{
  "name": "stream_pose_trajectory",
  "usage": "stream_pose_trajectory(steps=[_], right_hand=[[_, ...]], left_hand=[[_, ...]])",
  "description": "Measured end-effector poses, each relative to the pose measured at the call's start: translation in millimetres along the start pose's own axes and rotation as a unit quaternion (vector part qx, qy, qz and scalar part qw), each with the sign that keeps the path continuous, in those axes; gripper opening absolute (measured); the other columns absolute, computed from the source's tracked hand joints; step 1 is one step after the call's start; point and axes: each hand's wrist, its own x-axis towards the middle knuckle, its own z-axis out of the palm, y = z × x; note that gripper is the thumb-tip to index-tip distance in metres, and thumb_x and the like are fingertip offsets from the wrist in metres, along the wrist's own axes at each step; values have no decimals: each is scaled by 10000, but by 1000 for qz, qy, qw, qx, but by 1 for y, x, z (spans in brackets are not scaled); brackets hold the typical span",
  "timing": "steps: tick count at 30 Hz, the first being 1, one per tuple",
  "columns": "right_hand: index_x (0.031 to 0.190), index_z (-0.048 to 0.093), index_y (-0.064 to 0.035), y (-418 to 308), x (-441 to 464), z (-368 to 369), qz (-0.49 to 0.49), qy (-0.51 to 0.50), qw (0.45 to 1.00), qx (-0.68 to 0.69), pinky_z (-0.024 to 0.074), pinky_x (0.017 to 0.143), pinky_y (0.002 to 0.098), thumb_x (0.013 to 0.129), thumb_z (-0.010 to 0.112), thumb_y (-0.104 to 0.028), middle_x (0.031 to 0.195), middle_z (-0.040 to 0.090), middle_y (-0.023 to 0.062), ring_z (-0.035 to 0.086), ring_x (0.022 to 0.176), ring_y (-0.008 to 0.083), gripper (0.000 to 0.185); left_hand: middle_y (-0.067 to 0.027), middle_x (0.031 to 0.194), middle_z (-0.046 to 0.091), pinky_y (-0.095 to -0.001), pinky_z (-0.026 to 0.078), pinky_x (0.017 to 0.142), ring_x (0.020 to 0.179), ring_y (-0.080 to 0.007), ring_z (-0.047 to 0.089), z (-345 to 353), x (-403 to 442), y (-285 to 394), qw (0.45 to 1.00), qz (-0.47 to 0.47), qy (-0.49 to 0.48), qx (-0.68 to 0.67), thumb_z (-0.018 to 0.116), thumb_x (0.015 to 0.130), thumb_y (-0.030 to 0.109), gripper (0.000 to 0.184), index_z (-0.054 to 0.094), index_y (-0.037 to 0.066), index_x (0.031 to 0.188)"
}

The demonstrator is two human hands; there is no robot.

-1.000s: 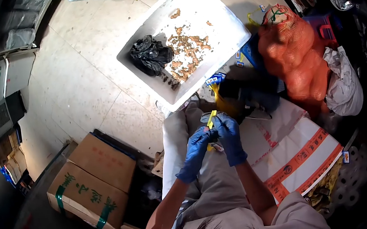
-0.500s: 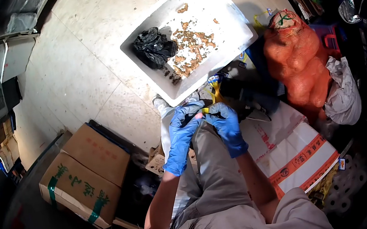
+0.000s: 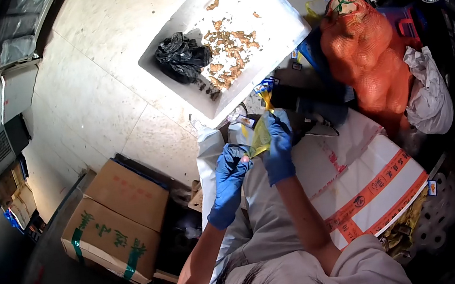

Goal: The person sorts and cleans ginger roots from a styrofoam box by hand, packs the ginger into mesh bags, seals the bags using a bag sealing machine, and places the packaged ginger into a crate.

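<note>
The yellow net (image 3: 261,139) is of thin mesh, and the bag (image 3: 183,57) at eleven o'clock of glossy plastic.

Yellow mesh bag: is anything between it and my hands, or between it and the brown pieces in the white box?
Nothing visible stands between the yellow mesh bag and your gloved left hand or right hand; both hold it. Toward the brown pieces, the near wall of the white box stands in between.

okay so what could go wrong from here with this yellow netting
The thin yellow mesh netting, held between the blue-gloved left hand and blue-gloved right hand, might snag or tear. A bare fingertip seems to poke through the left hand's blue glove, so it could get dirty.
</note>
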Motion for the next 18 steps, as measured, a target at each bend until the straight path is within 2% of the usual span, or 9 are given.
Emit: stream_pose_trajectory(steps=[2,3,6,7,8,9,10,15,18], right_hand=[[864,525,-38,-2,-1,15,-50,-32,997,43,406,674,209,818,509,-35,805,503,-27,459,727,59,49],[872,532,-34,-3,-4,21,-64,-35,997,14,407,673,204,812,517,-22,808,510,-28,464,729,58,63],[873,552,4,-20,-16,33,-74,-118,990,-31,417,658,198,806,507,10,797,535,-13,490,728,59,81],[889,546,19,-19,-18,30,-96,-138,983,-69,418,653,200,794,484,25,794,536,-6,491,725,61,113],[904,540,33,-20,-20,27,-119,-157,975,-107,420,648,203,783,460,40,792,537,0,493,722,63,145],[921,531,54,-23,-19,26,-156,-198,959,-134,423,642,209,751,412,51,777,539,16,493,714,68,208],[929,530,60,-31,-26,24,-79,-222,970,-51,426,646,216,742,400,51,773,554,33,499,710,71,228],[914,534,44,-72,-57,40,-118,-189,971,-87,425,689,205,815,447,25,806,552,26,507,746,73,133],[888,542,22,-114,-100,73,-172,-174,962,-122,411,700,198,827,472,-26,813,552,23,500,774,69,104]], left_hand=[[61,710,434,-161,328,609,650,-25,381,7,-3,22,944,-253,67,-199,491,857,147,85,521,74,888],[-27,885,516,-259,404,741,814,-120,492,3,4,15,946,-172,46,-270,463,870,225,229,480,53,1020],[-63,1044,499,-277,404,784,909,-139,495,-11,33,17,931,-192,37,-307,372,872,421,429,442,56,1086],[-51,955,538,-255,424,715,825,-128,519,-13,37,22,937,-199,31,-286,477,853,322,309,488,64,1024],[-20,821,563,-215,427,609,700,-104,528,-18,46,28,970,-186,-11,-156,566,808,158,140,531,76,916],[-5,771,560,-200,415,569,659,-86,519,-15,47,34,964,-202,-20,-174,583,780,92,104,537,80,873],[10,721,556,-185,402,528,618,-69,510,-10,49,44,957,-216,-31,-192,601,753,27,111,543,83,829],[45,686,518,-165,326,476,550,-24,418,-26,30,103,944,-271,-182,-42,599,777,99,111,557,62,873],[22,718,560,-168,374,516,597,-39,479,-43,19,140,936,-209,-277,-56,605,768,79,110,581,47,871]])
